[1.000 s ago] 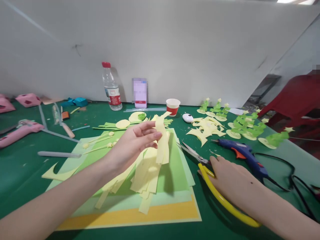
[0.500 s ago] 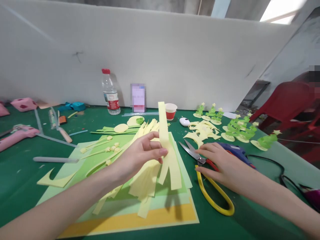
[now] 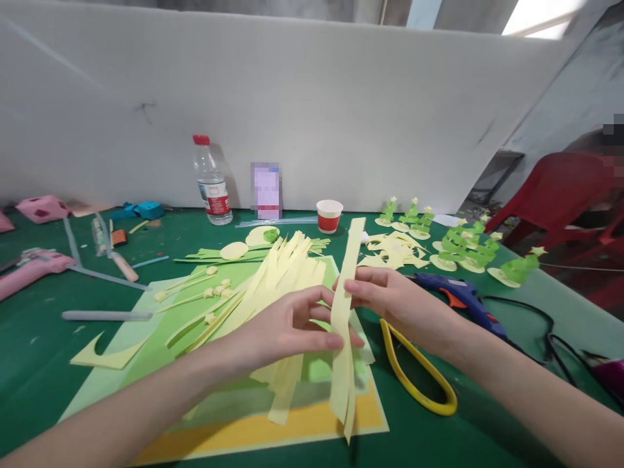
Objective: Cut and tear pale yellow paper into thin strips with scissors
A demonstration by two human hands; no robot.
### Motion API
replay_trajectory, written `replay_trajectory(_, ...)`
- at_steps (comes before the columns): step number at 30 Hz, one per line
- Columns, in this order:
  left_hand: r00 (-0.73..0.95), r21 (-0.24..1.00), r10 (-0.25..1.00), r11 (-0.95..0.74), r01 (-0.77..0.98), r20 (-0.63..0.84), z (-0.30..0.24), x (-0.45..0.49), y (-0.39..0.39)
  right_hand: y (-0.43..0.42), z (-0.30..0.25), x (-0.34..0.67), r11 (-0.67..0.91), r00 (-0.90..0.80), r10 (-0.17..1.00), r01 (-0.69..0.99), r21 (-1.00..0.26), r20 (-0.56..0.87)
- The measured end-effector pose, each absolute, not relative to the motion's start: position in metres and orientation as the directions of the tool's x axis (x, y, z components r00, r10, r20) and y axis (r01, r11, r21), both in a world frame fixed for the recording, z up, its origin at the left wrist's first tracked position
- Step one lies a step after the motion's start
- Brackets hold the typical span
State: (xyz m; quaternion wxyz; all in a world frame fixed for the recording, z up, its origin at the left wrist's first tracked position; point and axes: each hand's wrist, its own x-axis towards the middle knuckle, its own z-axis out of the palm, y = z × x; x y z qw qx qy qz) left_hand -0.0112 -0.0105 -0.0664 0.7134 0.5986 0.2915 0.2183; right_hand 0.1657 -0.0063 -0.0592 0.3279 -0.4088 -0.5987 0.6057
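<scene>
Both hands hold pale yellow paper strips upright over a stack of green and yellow paper sheets. My left hand pinches the strips low down between thumb and fingers. My right hand pinches them higher up from the right. More pale yellow strips lie fanned on the sheets. Yellow-handled scissors lie on the green table just under my right wrist.
A blue glue gun with black cord lies right of my hand. Green paper trees, yellow cut-outs, a red cup, a water bottle, a pink glue gun and glue sticks stand around. A red chair is at right.
My right hand left the scissors and came up to pinch the strips. My left hand carried the strips rightward and lower.
</scene>
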Motion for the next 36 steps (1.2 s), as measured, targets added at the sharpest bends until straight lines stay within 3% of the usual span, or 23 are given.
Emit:
replay_trajectory(7, 0.493, 0.956, 0.834, 0.125, 0.267, -0.247, -0.073, -0.004, -0.013, -0.008, -0.057, 0.163, 0.047, -0.388, 0.918, 0.304, -0.951, -0.079)
replay_trajectory(12, 0.409, 0.983, 0.904, 0.058, 0.173, -0.126, -0.072, -0.001, -0.018, -0.011, -0.059, 0.163, 0.086, -0.499, 0.865, 0.226, -0.970, -0.040)
replay_trajectory(16, 0.471, 0.995, 0.879, 0.041, 0.087, -0.077, -0.072, -0.002, -0.020, -0.014, -0.059, 0.163, 0.196, -0.540, 0.841, 0.236, -0.952, 0.039)
replay_trajectory(19, 0.488, 0.992, 0.869, 0.029, 0.122, -0.085, -0.074, -0.004, -0.020, -0.015, -0.059, 0.163, 0.246, -0.547, 0.835, 0.268, -0.931, 0.063)
replay_trajectory(22, 0.477, 0.996, 0.877, 0.017, 0.085, -0.056, -0.075, -0.006, -0.019, -0.016, -0.059, 0.164, 0.231, -0.573, 0.819, 0.279, -0.932, 0.032)
replay_trajectory(27, 0.522, 0.987, 0.850, 0.134, -0.090, -0.068, -0.073, -0.005, -0.020, -0.018, -0.056, 0.164, 0.149, -0.596, 0.802, 0.258, -0.955, -0.036)
replay_trajectory(33, 0.474, 0.985, 0.873, 0.161, -0.062, -0.113, -0.073, -0.003, -0.023, -0.021, -0.056, 0.162, 0.161, -0.610, 0.791, 0.267, -0.950, -0.038)
replay_trajectory(36, 0.447, 0.988, 0.890, 0.137, -0.077, -0.088, -0.074, -0.004, -0.021, -0.023, -0.057, 0.159, 0.086, -0.615, 0.781, 0.276, -0.957, -0.107)
